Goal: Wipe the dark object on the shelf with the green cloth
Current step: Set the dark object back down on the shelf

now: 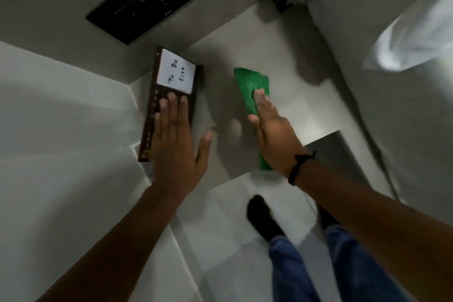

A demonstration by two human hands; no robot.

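Note:
A dark brown book-like object (pixel 153 110) lies on the pale shelf (pixel 289 61), with a white "To Do List" note (pixel 177 74) on its top. My left hand (pixel 175 144) rests flat on its lower half, fingers straight, thumb off to the right. A green cloth (pixel 252 86) lies on the shelf to the right of the dark object, apart from it. My right hand (pixel 274 135) presses flat on the cloth, fingertips on its middle; a black band is on that wrist.
A black framed panel (pixel 152 0) hangs on the wall above. A grey flat item (pixel 338 154) sits at the shelf's right front. A white wall (pixel 61 130) stands left, white fabric (pixel 411 41) at right. Below are the floor, jeans and a black shoe (pixel 263 218).

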